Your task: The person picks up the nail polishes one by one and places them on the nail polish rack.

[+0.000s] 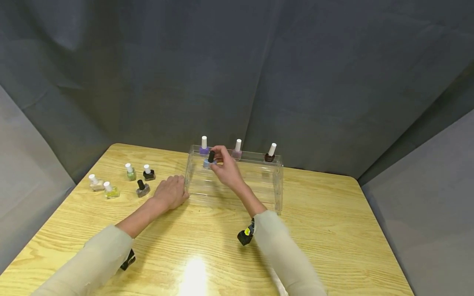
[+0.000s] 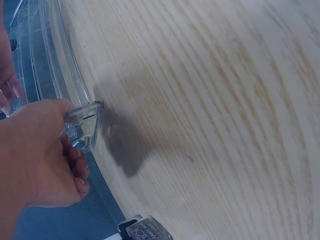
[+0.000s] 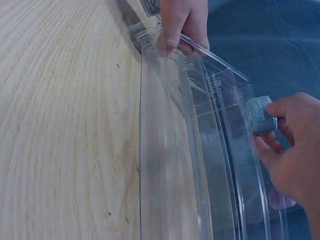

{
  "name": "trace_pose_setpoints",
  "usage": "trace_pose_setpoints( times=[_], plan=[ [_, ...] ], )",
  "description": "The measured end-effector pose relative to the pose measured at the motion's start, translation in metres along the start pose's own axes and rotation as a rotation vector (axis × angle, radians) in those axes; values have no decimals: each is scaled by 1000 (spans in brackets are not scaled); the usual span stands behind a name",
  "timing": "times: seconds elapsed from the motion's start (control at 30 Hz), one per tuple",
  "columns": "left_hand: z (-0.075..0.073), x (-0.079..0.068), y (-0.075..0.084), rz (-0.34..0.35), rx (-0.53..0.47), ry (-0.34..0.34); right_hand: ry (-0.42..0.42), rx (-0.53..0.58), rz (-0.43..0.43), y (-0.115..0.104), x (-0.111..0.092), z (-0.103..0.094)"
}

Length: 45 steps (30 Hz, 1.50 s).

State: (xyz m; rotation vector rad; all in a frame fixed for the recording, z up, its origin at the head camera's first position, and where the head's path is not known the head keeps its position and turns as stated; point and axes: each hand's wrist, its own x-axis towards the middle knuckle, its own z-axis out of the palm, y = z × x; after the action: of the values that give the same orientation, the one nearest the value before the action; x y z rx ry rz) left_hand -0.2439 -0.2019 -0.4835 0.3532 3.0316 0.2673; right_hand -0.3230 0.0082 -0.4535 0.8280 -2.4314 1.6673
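A clear tiered display rack [image 1: 278,189] stands on the wooden table. My right hand [image 1: 229,170] pinches a light blue nail polish bottle [image 3: 261,115] with a black cap, upright at the upper left part of the rack. Whether its base touches a shelf I cannot tell. The left hand [image 1: 171,193] grips the rack's left side panel, its fingers curled in the left wrist view. Along the top tier stand a purple bottle [image 1: 204,151], a lilac bottle [image 1: 237,155] and a dark red bottle [image 1: 269,158], all white-capped.
Left of the rack, several nail polish bottles stand on the table [image 1: 326,238]: green [image 1: 131,175], black [image 1: 149,176], grey [image 1: 142,190], yellow [image 1: 112,193] and cream [image 1: 97,186]. A dark curtain [image 1: 177,82] hangs behind the table.
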Motion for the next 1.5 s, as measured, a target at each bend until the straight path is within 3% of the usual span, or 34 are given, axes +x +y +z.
trace_pose_setpoints(
  times=[0.57,1.03,1.5],
  plan=[
    [2,3,-1,-4,5,8,-29,-94,29,3,6,19],
    [2,2,0,-11,3,5,-67,-239,12,3,7,22],
    [3,3,-2,-15,-7,16,-80,-270,23,2,9,24]
  ],
)
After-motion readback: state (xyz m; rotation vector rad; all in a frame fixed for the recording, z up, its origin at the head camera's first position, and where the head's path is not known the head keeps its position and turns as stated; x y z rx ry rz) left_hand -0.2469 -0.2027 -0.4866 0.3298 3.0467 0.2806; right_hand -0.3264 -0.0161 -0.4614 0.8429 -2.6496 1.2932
